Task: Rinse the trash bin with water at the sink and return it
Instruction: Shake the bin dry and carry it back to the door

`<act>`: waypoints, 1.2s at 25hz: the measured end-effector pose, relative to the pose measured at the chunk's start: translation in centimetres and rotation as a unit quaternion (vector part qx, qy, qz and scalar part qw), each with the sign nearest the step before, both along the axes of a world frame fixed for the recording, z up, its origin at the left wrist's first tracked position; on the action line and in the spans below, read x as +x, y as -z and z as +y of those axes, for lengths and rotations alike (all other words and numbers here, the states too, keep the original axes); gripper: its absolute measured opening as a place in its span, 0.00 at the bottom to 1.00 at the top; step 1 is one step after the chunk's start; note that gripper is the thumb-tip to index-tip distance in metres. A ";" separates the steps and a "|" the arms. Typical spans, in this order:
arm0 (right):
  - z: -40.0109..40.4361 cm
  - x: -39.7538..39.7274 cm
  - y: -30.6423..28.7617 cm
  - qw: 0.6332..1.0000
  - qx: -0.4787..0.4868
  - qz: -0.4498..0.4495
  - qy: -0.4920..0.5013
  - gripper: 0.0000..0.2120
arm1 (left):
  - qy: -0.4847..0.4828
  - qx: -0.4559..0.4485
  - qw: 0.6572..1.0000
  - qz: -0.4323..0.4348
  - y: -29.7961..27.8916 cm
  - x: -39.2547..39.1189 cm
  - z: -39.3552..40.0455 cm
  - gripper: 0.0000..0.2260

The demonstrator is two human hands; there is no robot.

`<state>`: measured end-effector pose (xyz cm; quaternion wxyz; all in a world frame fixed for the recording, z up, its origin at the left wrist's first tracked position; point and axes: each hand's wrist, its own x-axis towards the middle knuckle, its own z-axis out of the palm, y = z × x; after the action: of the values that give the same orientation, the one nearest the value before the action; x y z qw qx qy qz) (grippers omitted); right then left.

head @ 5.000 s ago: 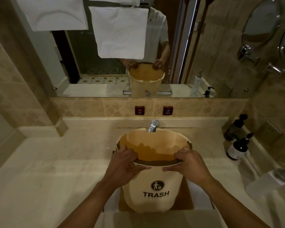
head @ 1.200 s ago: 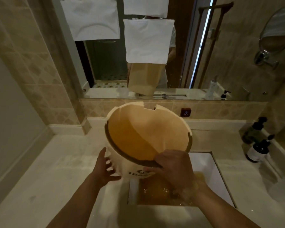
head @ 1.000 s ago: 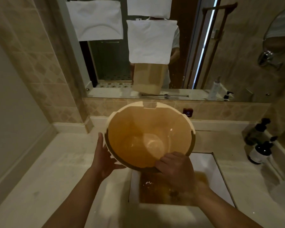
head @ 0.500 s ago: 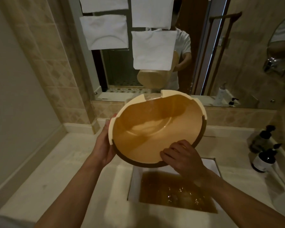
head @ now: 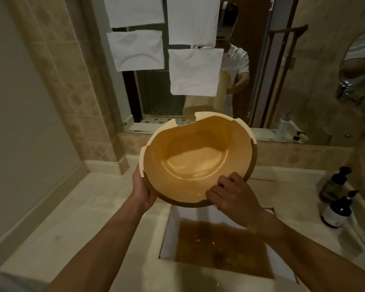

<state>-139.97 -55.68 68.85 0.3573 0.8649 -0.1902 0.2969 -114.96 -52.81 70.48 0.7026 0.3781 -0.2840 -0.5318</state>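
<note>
Plastic, smooth and cream-coloured, forms the trash bin (head: 198, 157), a round tub with a notched rim and a glossy, wet-looking inner floor. The bin is held in the air above the sink (head: 217, 247), tipped so its mouth faces the camera. The left hand (head: 142, 191) cups the bin's outer wall at the rim's left side, palm against it with the fingers hidden behind. The right hand (head: 233, 197) pinches the rim's near edge, curled fingers hooked inside and knuckles outward.

Below the bin, the sink is a square white basin sunk into a pale, polished stone counter (head: 76, 224); brownish water with small glints lies in it. Right of the sink, two dark round pump bottles (head: 336, 209) stand on the counter, near each other. Beyond the sink, a band of diamond-patterned beige tile (head: 299, 153) runs under a wall mirror (head: 261, 66), where flat white rectangular sheets (head: 195, 71) cover part of the glass. A round chrome-armed mirror (head: 358, 60) hangs on the right wall, above the bottles.
</note>
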 end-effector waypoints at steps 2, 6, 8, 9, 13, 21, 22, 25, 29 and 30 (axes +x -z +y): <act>0.1 0.2 -0.5 1.000 0.003 -0.029 -0.003 0.08 | -0.001 0.015 1.000 -0.021 0.1 0.2 0.3 0.21; 0.8 1.6 -3.2 0.996 0.069 -0.054 0.007 0.04 | -0.004 0.083 0.993 -0.084 0.3 1.4 1.1 0.20; 0.8 2.7 -4.7 0.988 0.123 -0.089 -0.001 0.06 | -0.032 0.089 0.989 -0.116 0.2 2.3 1.3 0.18; 0.7 3.3 -5.4 0.983 0.146 -0.107 -0.012 0.07 | -0.039 0.087 0.987 -0.130 0.2 2.8 1.4 0.16; -0.7 7.8 -6.3 0.952 0.257 -0.165 -0.015 0.13 | -0.046 0.105 0.981 -0.157 0.9 6.7 1.3 0.17; -1.9 22.1 -3.6 0.883 0.407 -0.215 0.089 0.11 | -0.011 0.056 0.966 -0.254 1.1 18.2 0.7 0.35; -2.0 23.7 -3.2 0.876 0.418 -0.215 0.106 0.12 | -0.003 0.050 0.965 -0.258 1.0 19.4 0.5 0.37; -2.3 28.3 -1.8 0.884 0.409 -0.200 0.103 0.12 | 0.018 0.098 0.972 -0.211 1.0 22.9 -1.0 0.39; -2.4 31.6 1.3 0.890 0.400 -0.161 0.147 0.12 | 0.030 0.203 0.958 -0.200 2.9 25.6 -3.0 0.37; -2.3 31.7 2.3 0.892 0.398 -0.151 0.152 0.11 | 0.032 0.215 0.955 -0.204 3.8 25.7 -3.1 0.34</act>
<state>-108.25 -57.99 66.58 -0.0095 0.8396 -0.4738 0.2656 -89.24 -55.88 66.69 0.5147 0.6113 -0.3124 -0.5137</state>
